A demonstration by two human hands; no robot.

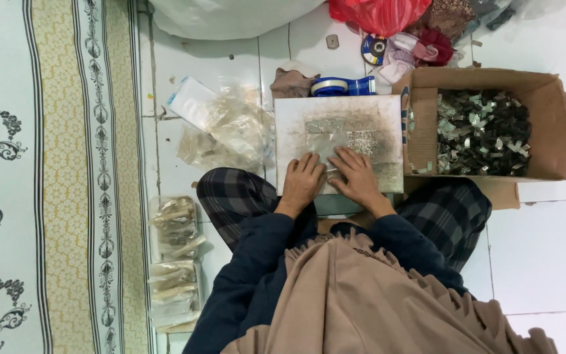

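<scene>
A stained white board (375, 111) lies across my lap on the tiled floor. On it rests a clear plastic bag (325, 134) holding small flat pieces. My left hand (302, 180) and my right hand (356, 176) press side by side on the bag's near edge, fingers bent down onto the plastic. To the right, an open cardboard box (551, 124) holds a heap of small dark and silvery pieces (483, 131).
A blue tape dispenser (343, 86) sits just behind the board. Loose clear bags (230, 131) lie to the left, and filled bags (175, 226) are stacked by my left knee. A red plastic bag (378, 13) and cloth lie behind. A patterned mat (47, 177) covers the left.
</scene>
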